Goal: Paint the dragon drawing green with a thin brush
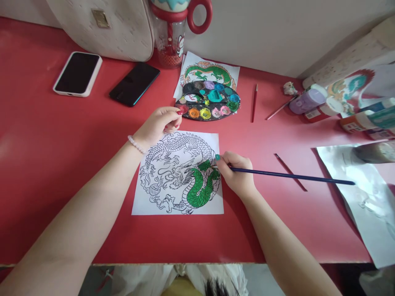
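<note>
A sheet of paper with a printed dragon outline (166,172) lies on the red table, its right-hand coils painted green. My right hand (237,172) is closed around a long dark-blue paintbrush (293,176). The brush's tip meets the paper beside the green patches, and its handle points right. Over the sheet's upper left edge, my left hand (163,123) is closed with curled fingers, and its thumb is at the left end of a black paint palette (212,116). Whether those fingers pinch anything is hidden. Several colours fill the palette's wells.
Behind the palette lies a painted dragon picture (210,70). Two phones (135,84), a handled cup (171,37) and a pale bag (123,28) are at the back left. Thin brushes (254,102), paint bottles (308,98) and a silvery sheet (364,218) are on the right.
</note>
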The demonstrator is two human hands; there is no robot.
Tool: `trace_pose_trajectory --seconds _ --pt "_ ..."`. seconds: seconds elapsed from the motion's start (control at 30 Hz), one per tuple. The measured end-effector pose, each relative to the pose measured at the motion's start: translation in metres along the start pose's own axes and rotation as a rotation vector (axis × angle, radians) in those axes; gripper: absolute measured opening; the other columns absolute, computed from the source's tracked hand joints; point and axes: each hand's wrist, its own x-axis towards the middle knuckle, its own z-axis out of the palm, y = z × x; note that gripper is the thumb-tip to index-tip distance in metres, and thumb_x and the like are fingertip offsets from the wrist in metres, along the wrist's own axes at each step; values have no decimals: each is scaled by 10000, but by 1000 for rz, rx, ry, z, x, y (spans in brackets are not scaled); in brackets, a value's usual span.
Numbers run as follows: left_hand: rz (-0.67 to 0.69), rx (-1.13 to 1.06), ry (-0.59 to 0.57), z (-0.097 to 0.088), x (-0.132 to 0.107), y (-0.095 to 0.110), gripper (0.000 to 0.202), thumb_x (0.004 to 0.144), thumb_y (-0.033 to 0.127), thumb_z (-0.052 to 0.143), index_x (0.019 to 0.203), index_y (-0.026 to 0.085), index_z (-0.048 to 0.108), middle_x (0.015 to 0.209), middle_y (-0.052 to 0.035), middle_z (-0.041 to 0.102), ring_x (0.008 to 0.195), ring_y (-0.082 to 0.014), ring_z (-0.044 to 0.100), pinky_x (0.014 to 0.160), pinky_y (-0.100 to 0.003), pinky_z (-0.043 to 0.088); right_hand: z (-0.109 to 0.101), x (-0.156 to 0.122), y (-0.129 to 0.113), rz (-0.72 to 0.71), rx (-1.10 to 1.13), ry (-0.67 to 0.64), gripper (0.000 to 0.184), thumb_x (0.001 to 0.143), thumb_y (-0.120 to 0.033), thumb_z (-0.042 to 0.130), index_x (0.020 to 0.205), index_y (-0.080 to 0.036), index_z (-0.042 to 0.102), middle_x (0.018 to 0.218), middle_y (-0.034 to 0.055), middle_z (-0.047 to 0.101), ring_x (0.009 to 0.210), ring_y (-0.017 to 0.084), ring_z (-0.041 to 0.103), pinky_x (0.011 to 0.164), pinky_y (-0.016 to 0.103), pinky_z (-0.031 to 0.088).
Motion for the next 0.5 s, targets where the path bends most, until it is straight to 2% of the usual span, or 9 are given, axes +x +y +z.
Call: trace_pose_trajectory --seconds 0.27,0.5 --pt "17 -13 -17 0 0 0 284 793 186 419 513 149 389 453 60 225 402 -9 241 427 -188 175 0 0 1 -47 10 17 336 734 -173 493 504 -193 248 455 -60 247 442 48 227 393 181 223" --pt "12 -9 -16 0 0 0 281 787 173 411 509 150 381 449 61 220 404 -8 228 430 -193 161 0 0 1 -21 3 25 344 739 -174 495 498 -192 250 454 -58 252 444 49 243 399 182 234"
